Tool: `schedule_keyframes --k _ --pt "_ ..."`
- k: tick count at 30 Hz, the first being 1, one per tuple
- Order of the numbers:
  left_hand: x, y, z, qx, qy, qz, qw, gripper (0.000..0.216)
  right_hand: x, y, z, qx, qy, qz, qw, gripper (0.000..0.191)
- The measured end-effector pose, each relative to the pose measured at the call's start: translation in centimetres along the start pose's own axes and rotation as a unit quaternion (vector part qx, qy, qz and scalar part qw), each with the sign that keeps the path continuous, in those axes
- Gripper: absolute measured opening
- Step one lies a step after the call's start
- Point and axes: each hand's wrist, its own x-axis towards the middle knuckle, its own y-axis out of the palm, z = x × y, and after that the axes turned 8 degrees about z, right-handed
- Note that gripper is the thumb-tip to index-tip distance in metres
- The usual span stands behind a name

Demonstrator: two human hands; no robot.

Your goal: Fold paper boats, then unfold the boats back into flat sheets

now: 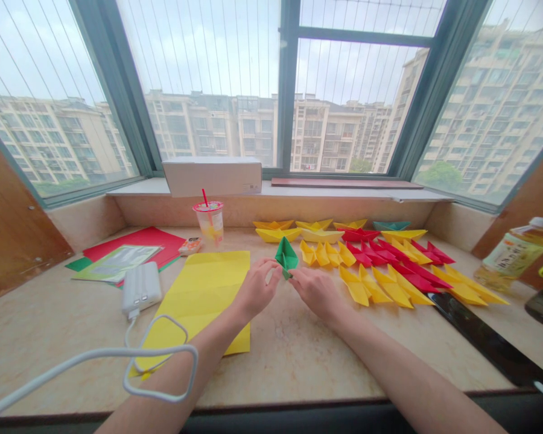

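Mid-fold, it seems: left hand [254,290] and right hand [317,290] each pinch a lower corner of the green paper piece [286,255], grip clamped on it, raised just above the desk [294,355] centre. Next move likely calls for a careful pull or crease. Finished paper boats [380,259] line the far right. Bottle [511,253] label unreadable; cup [209,220] print too.

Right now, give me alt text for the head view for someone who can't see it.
Both hands, left hand and right hand, pinch a green folded paper piece above a stone counter. A creased yellow sheet lies left; rows of yellow and red folded paper boats lie right, below a window.
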Motion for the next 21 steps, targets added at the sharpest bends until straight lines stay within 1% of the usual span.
schedule_keyframes --k 7,14,21 --pt "-0.04 -0.06 -0.12 0.020 0.005 0.009 1.000 0.031 -0.10 -0.24 0.23 -0.016 -0.016 -0.005 1.000 0.021" --pt "-0.02 -0.01 0.03 0.043 0.014 0.004 0.999 0.024 -0.28 -0.37 0.29 -0.007 -0.018 -0.013 1.000 0.022" --pt "0.06 0.06 0.18 0.054 0.026 -0.001 0.998 0.022 -0.06 -0.08 0.09 -0.012 -0.017 -0.004 1.000 0.025"
